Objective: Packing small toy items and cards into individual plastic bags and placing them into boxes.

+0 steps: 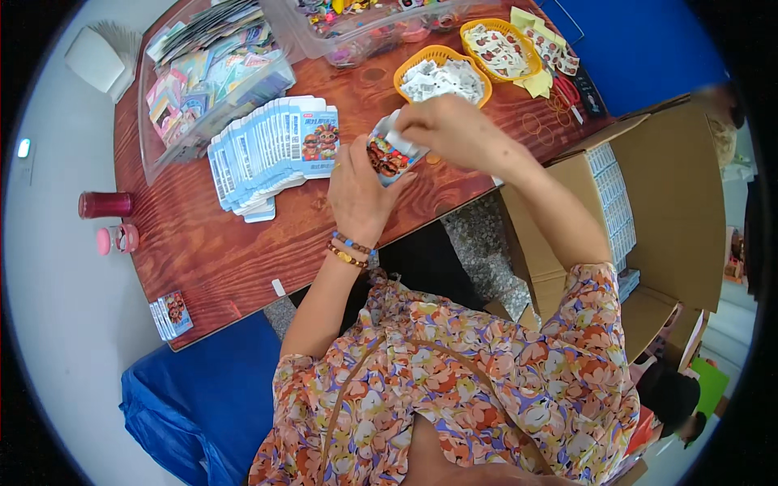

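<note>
Small carton (387, 162): left hand (361, 186) clamped round, right hand (450, 130) at top, grip unclear.
Fanned cartons (263, 154) apparently remain; boxes (613, 202) in cardboard case (681, 178) apparently finished.

Red-brown wooden table (203, 263) with flat cartons (251, 158), yellow baskets (433, 53), plastic bins (301, 36)

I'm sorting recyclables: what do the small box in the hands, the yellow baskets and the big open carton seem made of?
Small box: probably thin card, smooth, printed, with crisp folded edges.
Yellow baskets: likely smooth plastic, evenly coloured with rounded rims.
Big open carton: apparently matte brown cardboard, with stiff flaps.
</note>
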`<state>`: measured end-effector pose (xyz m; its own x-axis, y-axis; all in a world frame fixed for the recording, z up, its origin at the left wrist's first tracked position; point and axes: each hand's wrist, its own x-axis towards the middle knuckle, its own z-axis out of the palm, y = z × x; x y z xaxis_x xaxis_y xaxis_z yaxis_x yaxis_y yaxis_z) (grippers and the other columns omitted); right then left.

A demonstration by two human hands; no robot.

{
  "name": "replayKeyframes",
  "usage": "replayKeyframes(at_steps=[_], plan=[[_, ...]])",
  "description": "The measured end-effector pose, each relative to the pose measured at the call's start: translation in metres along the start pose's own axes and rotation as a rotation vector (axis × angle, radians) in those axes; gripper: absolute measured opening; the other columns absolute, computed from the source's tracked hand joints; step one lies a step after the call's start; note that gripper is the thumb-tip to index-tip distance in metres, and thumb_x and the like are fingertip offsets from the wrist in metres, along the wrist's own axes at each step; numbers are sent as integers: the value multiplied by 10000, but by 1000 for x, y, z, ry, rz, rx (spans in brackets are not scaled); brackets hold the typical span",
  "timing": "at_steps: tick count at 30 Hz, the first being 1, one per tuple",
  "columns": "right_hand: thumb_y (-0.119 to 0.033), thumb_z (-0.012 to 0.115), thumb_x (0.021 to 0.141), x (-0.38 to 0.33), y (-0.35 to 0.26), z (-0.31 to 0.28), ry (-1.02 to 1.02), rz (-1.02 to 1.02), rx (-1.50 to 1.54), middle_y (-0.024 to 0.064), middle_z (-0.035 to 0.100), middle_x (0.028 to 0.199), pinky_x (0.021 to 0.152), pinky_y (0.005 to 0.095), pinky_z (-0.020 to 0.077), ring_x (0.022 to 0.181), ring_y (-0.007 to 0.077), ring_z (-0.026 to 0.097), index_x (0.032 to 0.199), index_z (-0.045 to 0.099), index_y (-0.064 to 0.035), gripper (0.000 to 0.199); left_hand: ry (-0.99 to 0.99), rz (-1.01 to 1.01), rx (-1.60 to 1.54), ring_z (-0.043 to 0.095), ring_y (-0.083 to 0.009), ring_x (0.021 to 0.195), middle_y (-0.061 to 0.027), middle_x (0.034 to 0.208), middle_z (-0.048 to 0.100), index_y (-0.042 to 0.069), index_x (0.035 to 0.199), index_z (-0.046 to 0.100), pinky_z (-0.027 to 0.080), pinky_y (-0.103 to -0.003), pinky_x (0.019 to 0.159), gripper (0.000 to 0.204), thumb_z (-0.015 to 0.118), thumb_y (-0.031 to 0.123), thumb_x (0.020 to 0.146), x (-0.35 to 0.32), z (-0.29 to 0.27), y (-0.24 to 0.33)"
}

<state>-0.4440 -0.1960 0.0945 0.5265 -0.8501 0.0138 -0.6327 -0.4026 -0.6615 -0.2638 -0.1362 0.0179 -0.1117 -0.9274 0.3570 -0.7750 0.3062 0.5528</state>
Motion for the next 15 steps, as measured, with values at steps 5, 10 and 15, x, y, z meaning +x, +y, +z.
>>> replayKeyframes(at_steps=[5,10,15], plan=[[-162,637,914,8,-11,-19,-140,183,229,85,727,852,587,277,516,648,111,639,1071,709,-43,210,6,-63,-17,572,-390,995,-190,1078,550,23,1253,460,489,-459,820,804,898,345,660,-6,-3,-15],[-233,656,878,44,130,-84,498,263,97,104,730,883,614,302,526,619,162,656,1053,719,-17,285,41,-29,-113,575,-391,1012,-192,1084,559,16,1272,454,488,-458,827,814,908,291,655,-12,-8,-15],[-387,734,798,53,227,-101,395,676,-270,115,725,816,695,379,542,706,225,699,991,744,-58,382,15,-84,-122,581,-392,1006,-196,1094,562,-2,1285,461,493,-457,830,824,911,270,651,-24,-14,-15]])
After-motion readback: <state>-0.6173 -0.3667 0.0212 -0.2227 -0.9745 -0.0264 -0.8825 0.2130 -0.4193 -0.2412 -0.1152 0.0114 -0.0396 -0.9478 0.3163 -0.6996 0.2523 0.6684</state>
